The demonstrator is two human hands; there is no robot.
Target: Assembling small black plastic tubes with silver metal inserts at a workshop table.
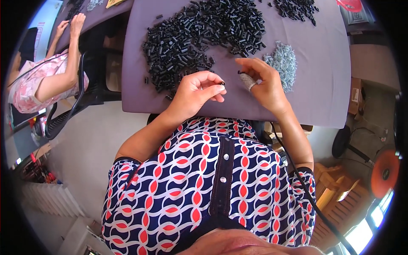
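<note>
Over the table's near edge, my left hand (196, 92) pinches a small black plastic piece (222, 83) between thumb and fingertips; only its end shows. My right hand (269, 87) is to the right of it, thumb and index finger apart. A pale grey wrap (247, 80) covers its thumb, and a tiny dark spot at the thumb tip is too small to name. Beyond my hands spreads a large heap of short black plastic tubes (182, 51). Next to my right hand lies a pile of small silvery, clear-looking pieces (282, 63).
A purple-grey cloth covers the table (318, 80). Another black pile (295, 8) and a red object (350, 4) are at its far right. On the left, a co-worker (63, 76) sits by a black chair (74, 102). An orange fan (383, 173) stands at right.
</note>
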